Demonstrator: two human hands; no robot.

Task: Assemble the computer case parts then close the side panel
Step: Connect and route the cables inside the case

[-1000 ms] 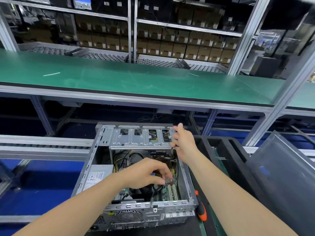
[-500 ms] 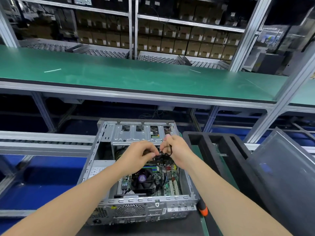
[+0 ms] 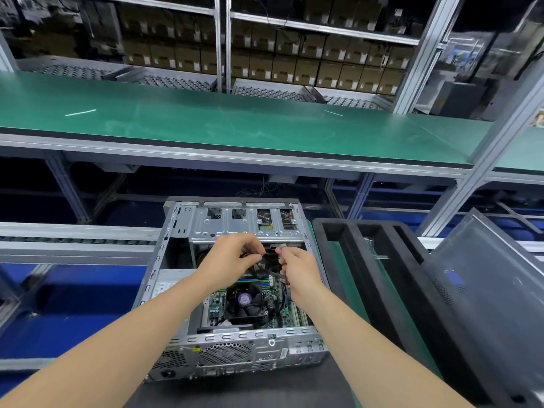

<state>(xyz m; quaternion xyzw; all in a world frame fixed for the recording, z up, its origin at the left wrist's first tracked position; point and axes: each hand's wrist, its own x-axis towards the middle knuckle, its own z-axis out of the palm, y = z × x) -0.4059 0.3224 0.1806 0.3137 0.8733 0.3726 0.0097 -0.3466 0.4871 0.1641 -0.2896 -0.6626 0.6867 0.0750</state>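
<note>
An open grey computer case lies on its side in front of me, its motherboard and black CPU fan exposed. A silver drive cage spans the far end. Both hands meet just below that cage. My left hand pinches a black cable with curled fingers. My right hand pinches a small grey connector at the end of a cable. The dark grey side panel leans off the case at the far right.
A black foam tray with long slots stands right of the case. A green workbench shelf runs across above it, with racks of brown boxes behind. A roller conveyor rail runs at left over a blue floor.
My right hand left the drive cage's corner and came down to meet the left hand. My left hand rose from the motherboard. Both now hold cabling under the cage.
</note>
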